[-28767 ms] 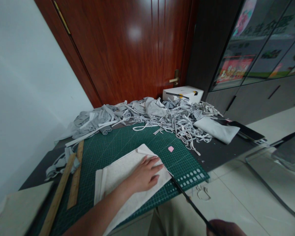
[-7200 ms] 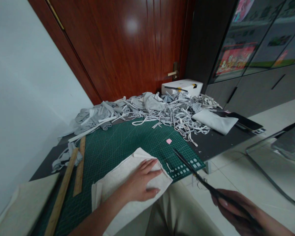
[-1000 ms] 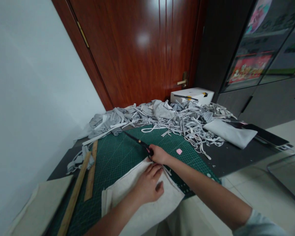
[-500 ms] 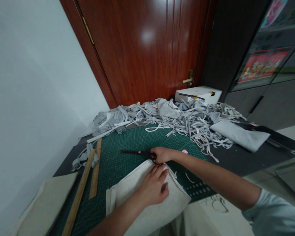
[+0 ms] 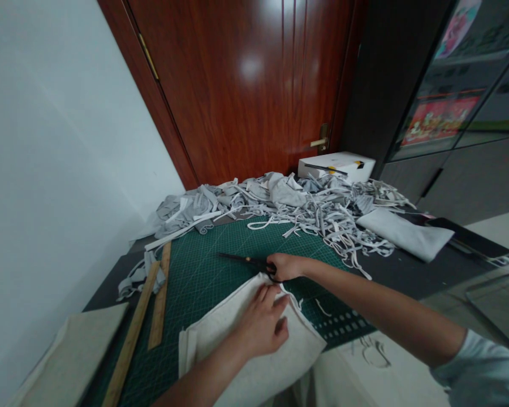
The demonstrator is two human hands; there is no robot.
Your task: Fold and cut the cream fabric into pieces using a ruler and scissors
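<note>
My right hand [image 5: 286, 267] is closed round the handles of black scissors [image 5: 250, 260], whose blades point left over the green cutting mat [image 5: 212, 249]. Under my left hand [image 5: 263, 322] lies a folded piece of cream fabric [image 5: 220, 316], hanging over the near edge of the table. The left fingers are stretched out and rest flat on the fabric near its far corner. Just beyond that corner are the scissor handles; whether they touch the cloth I cannot tell.
Two wooden rulers [image 5: 159, 305] lie at the left, beside another folded cloth [image 5: 80, 339]. Heaped grey fabric scraps [image 5: 288, 189] run along the back, before a white box [image 5: 352, 164]. At the right are a folded grey cloth [image 5: 407, 232] and a dark flat object [image 5: 470, 236].
My right hand and the scissors have shifted slightly right, away from the left hand. The left hand stays on the fabric. The whole view has turned a little.
</note>
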